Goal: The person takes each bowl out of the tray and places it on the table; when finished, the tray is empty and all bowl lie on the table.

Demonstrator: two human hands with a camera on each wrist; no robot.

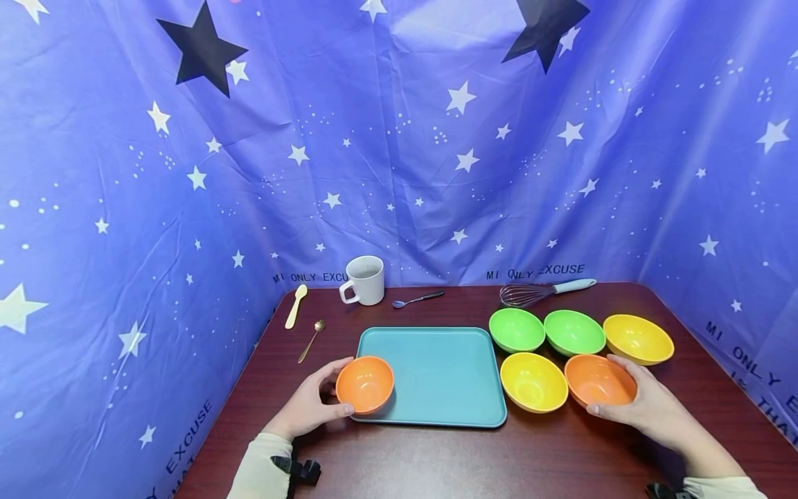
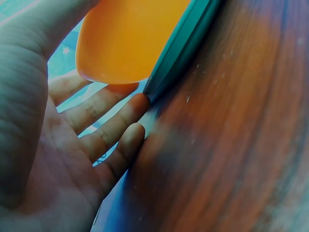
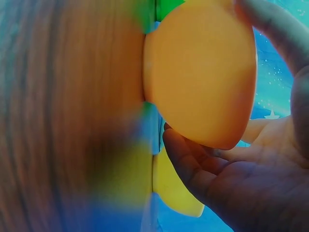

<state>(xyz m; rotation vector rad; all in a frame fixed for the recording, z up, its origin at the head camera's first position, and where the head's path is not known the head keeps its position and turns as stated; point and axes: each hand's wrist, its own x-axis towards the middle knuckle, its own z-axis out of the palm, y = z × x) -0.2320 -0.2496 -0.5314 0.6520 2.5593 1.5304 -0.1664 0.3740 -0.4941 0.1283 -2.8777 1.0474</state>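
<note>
On the left end of a teal tray [image 1: 442, 378] sits an orange bowl [image 1: 365, 385]. My left hand [image 1: 312, 402] holds this bowl from its outer side, thumb at the near side and fingers at the far side. The left wrist view shows the fingers [image 2: 113, 113] extended along the bowl's wall [image 2: 130, 38], right at the tray's edge. To the right of the tray, another orange bowl [image 1: 598, 381] stands on the table. My right hand [image 1: 651, 405] grips it from the right, thumb near and fingers round the far side. A yellow bowl [image 1: 533, 382] stands beside it.
Behind are two green bowls [image 1: 516, 330] and another yellow bowl [image 1: 639, 339]. A whisk [image 1: 542, 292], a dark-handled spoon [image 1: 418, 300] and a white mug [image 1: 365, 281] lie or stand at the back. A cream spoon [image 1: 296, 306] and a gold spoon [image 1: 311, 341] lie left on the table [image 1: 424, 461].
</note>
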